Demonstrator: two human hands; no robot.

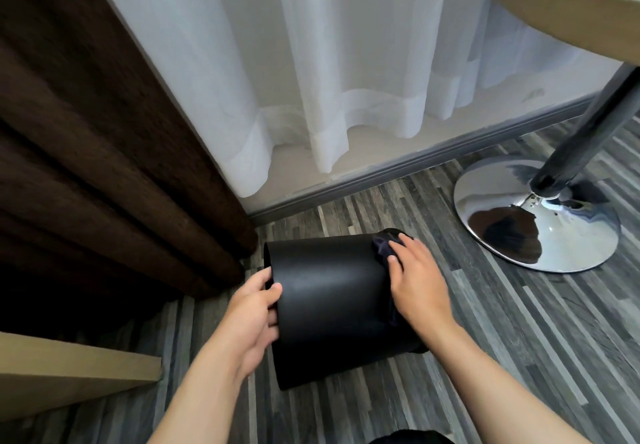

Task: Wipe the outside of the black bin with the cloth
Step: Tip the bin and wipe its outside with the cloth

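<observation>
The black bin lies on its side on the striped grey floor, its smooth wall facing up. My left hand grips its left rim, thumb on the outer wall. My right hand presses a dark cloth flat against the bin's right end. Most of the cloth is hidden under my palm; only a crumpled edge shows beside my fingers and below my hand.
A chrome table base and dark pole stand to the right, under a round wooden tabletop. A brown curtain and white sheer curtain hang behind. A wooden edge sits at lower left.
</observation>
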